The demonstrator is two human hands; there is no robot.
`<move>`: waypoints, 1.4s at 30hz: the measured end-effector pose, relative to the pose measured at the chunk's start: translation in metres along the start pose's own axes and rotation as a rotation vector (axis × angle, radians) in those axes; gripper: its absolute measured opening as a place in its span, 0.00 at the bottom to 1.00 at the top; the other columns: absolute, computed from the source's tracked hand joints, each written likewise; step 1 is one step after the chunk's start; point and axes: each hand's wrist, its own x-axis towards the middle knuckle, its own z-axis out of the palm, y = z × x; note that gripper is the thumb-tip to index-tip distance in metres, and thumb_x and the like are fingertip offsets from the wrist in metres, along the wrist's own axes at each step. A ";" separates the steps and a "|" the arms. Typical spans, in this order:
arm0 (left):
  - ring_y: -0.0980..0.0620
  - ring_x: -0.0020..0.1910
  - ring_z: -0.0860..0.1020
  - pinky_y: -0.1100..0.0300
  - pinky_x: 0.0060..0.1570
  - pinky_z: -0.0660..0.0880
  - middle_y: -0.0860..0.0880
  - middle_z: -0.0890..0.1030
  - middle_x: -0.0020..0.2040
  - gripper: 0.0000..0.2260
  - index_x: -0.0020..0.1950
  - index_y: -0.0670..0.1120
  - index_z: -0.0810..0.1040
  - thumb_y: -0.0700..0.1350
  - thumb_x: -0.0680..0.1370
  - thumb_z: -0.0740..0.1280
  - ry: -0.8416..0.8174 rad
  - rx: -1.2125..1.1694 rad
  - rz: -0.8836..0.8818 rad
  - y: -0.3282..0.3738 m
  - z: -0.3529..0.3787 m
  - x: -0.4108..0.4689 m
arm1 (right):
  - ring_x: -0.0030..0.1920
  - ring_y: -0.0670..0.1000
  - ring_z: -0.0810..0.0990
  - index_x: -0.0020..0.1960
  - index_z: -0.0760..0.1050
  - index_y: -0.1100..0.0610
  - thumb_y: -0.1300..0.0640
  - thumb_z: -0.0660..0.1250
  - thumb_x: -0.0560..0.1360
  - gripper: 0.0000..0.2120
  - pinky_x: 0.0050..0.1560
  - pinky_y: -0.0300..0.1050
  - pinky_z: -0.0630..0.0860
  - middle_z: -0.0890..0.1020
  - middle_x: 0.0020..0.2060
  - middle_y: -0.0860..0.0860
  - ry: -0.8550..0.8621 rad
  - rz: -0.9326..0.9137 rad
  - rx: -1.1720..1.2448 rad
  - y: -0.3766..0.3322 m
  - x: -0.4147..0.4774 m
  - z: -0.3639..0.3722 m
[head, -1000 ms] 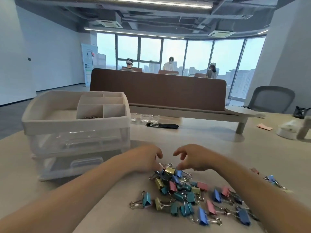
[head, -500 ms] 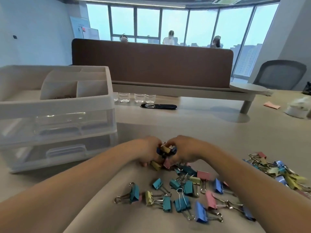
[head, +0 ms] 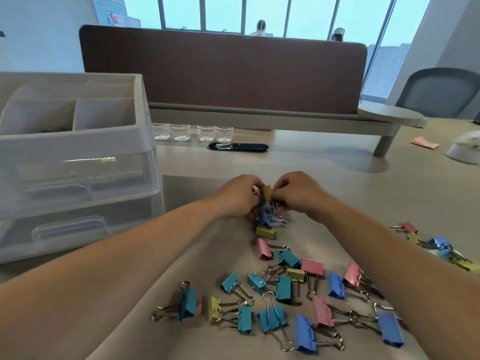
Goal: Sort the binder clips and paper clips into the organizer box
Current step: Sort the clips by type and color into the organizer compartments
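Note:
Both my hands meet over the table's middle, cupped around a bunch of binder clips [head: 267, 203] raised just off the surface. My left hand [head: 239, 196] and my right hand [head: 298, 192] press it from either side; yellow, blue and pink clips show between the fingers. One yellow clip [head: 265, 232] lies or hangs right beneath the bunch. Several loose binder clips [head: 283, 289] in teal, blue, pink and yellow lie scattered nearer to me. The white organizer box [head: 78, 137] stands at the left, with open top compartments and clear drawers below.
A second small heap of clips [head: 439, 246] lies at the right. Several clear cups [head: 192, 132] and a dark cable slot [head: 237, 146] sit behind my hands. A brown desk divider [head: 223, 71] crosses the back; a grey chair [head: 439, 92] stands far right.
My hands closed together on a bunch of clips from the pile's far side and lifted it slightly. The camera tilted down and moved closer to the table.

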 end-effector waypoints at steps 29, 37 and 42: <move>0.52 0.53 0.75 0.59 0.48 0.71 0.51 0.77 0.57 0.18 0.64 0.51 0.76 0.57 0.76 0.68 -0.145 0.381 0.088 0.006 -0.026 -0.053 | 0.61 0.49 0.75 0.67 0.74 0.51 0.48 0.72 0.75 0.22 0.57 0.42 0.69 0.77 0.64 0.49 -0.155 -0.271 -0.594 0.003 -0.052 -0.028; 0.55 0.49 0.75 0.58 0.49 0.73 0.53 0.78 0.52 0.26 0.59 0.51 0.78 0.69 0.72 0.63 -0.326 0.529 0.008 0.020 -0.038 -0.127 | 0.73 0.54 0.66 0.75 0.65 0.49 0.39 0.73 0.69 0.38 0.73 0.55 0.61 0.67 0.74 0.50 -0.424 -0.237 -0.626 -0.002 -0.115 -0.013; 0.53 0.46 0.79 0.56 0.47 0.77 0.50 0.79 0.53 0.36 0.62 0.50 0.74 0.75 0.65 0.65 -0.419 0.584 -0.064 0.015 -0.055 -0.159 | 0.75 0.56 0.63 0.79 0.57 0.48 0.38 0.72 0.70 0.43 0.73 0.57 0.59 0.65 0.76 0.50 -0.445 -0.208 -0.644 -0.009 -0.127 -0.004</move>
